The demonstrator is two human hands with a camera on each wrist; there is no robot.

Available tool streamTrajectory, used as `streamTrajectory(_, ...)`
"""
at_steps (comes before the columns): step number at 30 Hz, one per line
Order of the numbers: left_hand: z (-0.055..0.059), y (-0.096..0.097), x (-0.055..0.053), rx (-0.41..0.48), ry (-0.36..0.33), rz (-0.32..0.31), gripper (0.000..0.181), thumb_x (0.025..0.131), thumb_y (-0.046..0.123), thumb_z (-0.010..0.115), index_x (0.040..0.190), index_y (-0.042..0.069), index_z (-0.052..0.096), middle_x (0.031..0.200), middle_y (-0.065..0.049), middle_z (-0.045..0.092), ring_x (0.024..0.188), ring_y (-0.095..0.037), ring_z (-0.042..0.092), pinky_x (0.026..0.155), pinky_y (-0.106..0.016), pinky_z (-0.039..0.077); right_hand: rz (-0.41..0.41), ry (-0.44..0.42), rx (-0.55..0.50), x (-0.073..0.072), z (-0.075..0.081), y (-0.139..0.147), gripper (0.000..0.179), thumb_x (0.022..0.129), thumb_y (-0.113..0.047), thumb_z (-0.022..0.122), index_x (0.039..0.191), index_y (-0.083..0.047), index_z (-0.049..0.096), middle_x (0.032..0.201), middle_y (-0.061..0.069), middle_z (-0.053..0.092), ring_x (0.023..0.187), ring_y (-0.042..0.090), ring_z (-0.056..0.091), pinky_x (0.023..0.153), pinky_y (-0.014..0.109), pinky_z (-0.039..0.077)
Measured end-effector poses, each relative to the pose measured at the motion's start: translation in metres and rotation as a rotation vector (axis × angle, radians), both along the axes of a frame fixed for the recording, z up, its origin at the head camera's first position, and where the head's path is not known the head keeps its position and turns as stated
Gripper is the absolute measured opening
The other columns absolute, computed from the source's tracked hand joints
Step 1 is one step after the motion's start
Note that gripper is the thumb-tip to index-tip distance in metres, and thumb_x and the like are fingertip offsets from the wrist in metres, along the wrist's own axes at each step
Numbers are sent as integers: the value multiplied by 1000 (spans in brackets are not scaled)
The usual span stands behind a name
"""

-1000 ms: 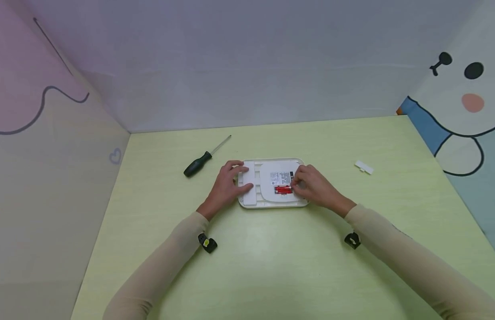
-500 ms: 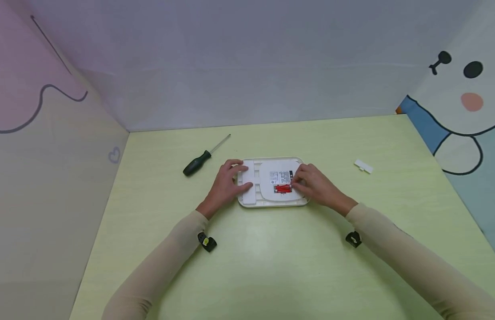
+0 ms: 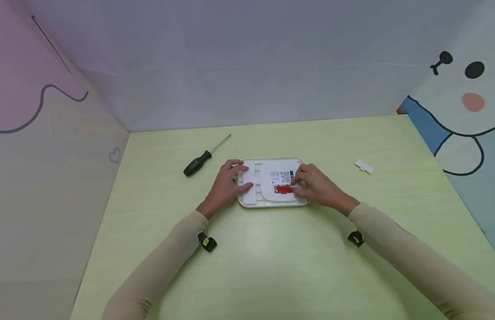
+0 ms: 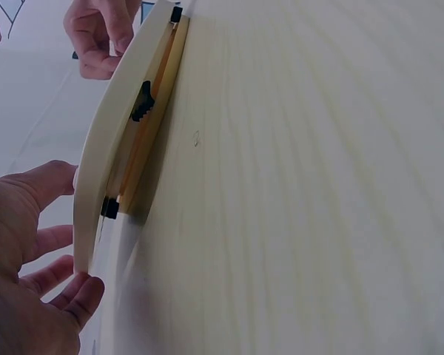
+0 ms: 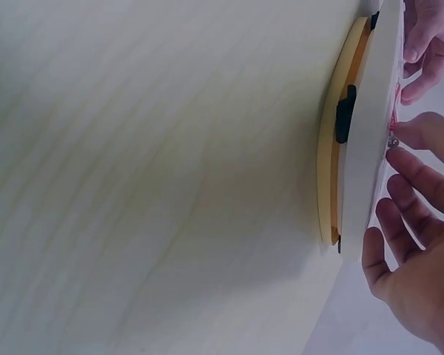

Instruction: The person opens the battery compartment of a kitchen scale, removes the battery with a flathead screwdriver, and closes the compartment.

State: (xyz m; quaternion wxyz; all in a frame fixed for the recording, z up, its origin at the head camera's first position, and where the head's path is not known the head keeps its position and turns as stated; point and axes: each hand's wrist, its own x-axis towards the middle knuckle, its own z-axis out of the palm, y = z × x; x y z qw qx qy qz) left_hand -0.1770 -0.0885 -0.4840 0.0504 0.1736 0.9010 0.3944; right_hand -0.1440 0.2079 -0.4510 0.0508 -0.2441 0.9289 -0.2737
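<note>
Head view, frame centre: left hand (image 3: 226,181) grips white device (image 3: 265,186); right hand (image 3: 316,186) pinches red batteries (image 3: 283,189) below a label (image 3: 279,178), print unreadable. Pale-green table (image 3: 251,262) below; cartoon wall (image 3: 447,115) upper right.

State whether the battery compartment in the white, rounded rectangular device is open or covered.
Open: red batteries show uncovered at the bare right hand.

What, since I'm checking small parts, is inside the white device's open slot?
What look like red batteries; their number is unclear. The right hand covers the right end, hiding whatever lies there.
</note>
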Motion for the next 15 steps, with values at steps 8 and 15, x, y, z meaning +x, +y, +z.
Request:
streamTrajectory(8, 3, 0, 1, -2, -6, 3, 47, 84, 30, 77, 124, 9, 64, 141, -4, 46, 133, -26, 39, 108, -44, 37, -7, 6, 78, -2, 5, -5, 9, 84, -13, 73, 91, -8, 74, 96, 3, 59, 96, 22, 49, 83, 36, 41)
streamTrajectory(15, 3, 1, 2, -4, -18, 7, 47, 84, 30, 78, 125, 10, 64, 142, -3, 45, 134, -26, 38, 109, -44, 36, 39, 45, 173, -7, 9, -10, 8, 81, -13, 73, 87, -9, 73, 93, 2, 60, 91, 22, 49, 81, 36, 42)
